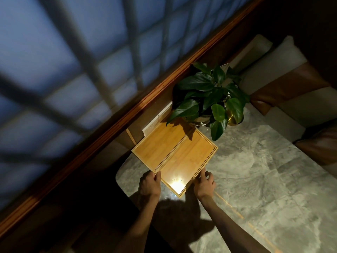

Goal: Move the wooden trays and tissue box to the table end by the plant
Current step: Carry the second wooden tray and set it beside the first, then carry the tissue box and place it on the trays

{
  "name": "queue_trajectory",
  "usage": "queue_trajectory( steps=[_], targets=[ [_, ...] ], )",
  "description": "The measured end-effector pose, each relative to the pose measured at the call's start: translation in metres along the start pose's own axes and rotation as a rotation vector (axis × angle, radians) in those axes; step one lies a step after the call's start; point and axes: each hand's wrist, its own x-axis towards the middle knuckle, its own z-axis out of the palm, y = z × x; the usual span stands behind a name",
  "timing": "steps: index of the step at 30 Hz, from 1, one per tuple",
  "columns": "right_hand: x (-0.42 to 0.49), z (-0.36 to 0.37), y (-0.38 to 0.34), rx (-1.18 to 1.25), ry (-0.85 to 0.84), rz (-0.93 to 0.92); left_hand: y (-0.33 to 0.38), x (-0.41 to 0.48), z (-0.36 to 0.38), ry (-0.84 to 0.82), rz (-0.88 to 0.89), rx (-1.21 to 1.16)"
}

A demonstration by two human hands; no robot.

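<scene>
Two wooden trays lie side by side on the marble surface (pixel 264 170) at its end, their far corners reaching under the leaves of the potted plant (pixel 209 94). The left hand (pixel 149 183) grips the near left edge of the nearer tray (pixel 189 161), and the right hand (pixel 205 183) grips its near right edge, fingers curled on the rim. The farther tray (pixel 160 143) touches it along one long side, next to the wooden window sill (pixel 109 115).
</scene>
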Motion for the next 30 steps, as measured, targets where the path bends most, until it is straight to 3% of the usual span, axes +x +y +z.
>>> queue_trajectory(
  steps=[11, 15, 17, 19, 21, 26, 30],
  targets=[
    [0.011, -0.024, 0.017, 0.003, -0.183, -0.054, 0.016, -0.02, -0.007, 0.004, -0.029, 0.15],
    [0.004, -0.034, 0.021, 0.29, -0.17, -0.069, 0.027, -0.044, -0.003, 0.063, 0.004, 0.163],
    [-0.004, -0.044, 0.028, 0.503, -0.226, -0.037, 0.032, -0.061, 0.002, 0.03, 0.084, 0.122],
    [-0.016, -0.059, 0.043, 0.696, -0.291, 0.027, 0.037, -0.082, 0.011, 0.086, 0.286, 0.125],
    [-0.03, -0.078, 0.067, 0.81, -0.312, 0.048, 0.048, -0.11, 0.02, 0.055, 0.471, 0.323],
    [-0.059, -0.134, 0.156, 0.845, -0.132, 0.037, 0.099, -0.18, 0.051, -0.008, 0.721, 0.81],
    [-0.087, -0.18, 0.244, 0.708, 0.067, 0.034, 0.137, -0.238, 0.101, -0.092, 0.926, 0.765]
  ],
)
